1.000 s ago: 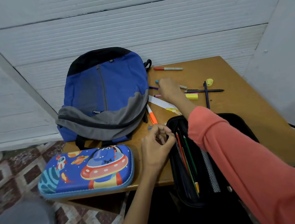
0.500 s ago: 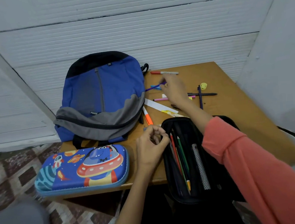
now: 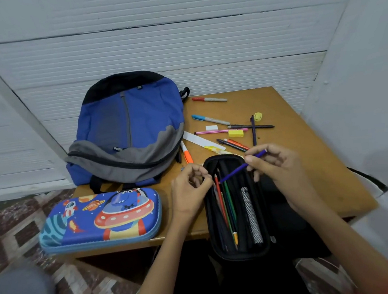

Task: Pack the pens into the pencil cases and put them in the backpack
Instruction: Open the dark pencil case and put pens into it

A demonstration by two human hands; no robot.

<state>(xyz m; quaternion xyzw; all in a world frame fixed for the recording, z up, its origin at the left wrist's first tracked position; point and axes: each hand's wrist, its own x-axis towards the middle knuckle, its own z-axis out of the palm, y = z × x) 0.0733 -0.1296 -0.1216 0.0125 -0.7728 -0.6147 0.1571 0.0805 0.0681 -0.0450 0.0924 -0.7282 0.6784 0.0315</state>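
Slippage is the first risk: the right hand (image 3: 280, 165) pinches the purple pen (image 3: 234, 172) near its upper end between thumb and fingertips, so the long free length could swing or drop out if the pinch loosens. The pen slopes down to the left, its lower tip just over the open mouth of the black pencil case (image 3: 240, 256). That tip points at the pencils already packed along the left side; it could catch on them, ride up and land on the rim rather than slide in flat.

The left hand (image 3: 188, 191) sits at the case's left edge, fingers curled in, thumb and forefinger meeting at the rim and seemingly nipping it to hold the mouth wide. If that hold lets go, the opening may sag shut under the pen. The case's near end overhangs the front of the counter (image 3: 335, 182), so a hard push might tip it toward the floor.

Both forearms reach in from below, the right wrist bent inward. More pens lie loose beyond; the cartoon pencil case (image 3: 101, 218) and backpack (image 3: 129, 128) sit closed to the left.
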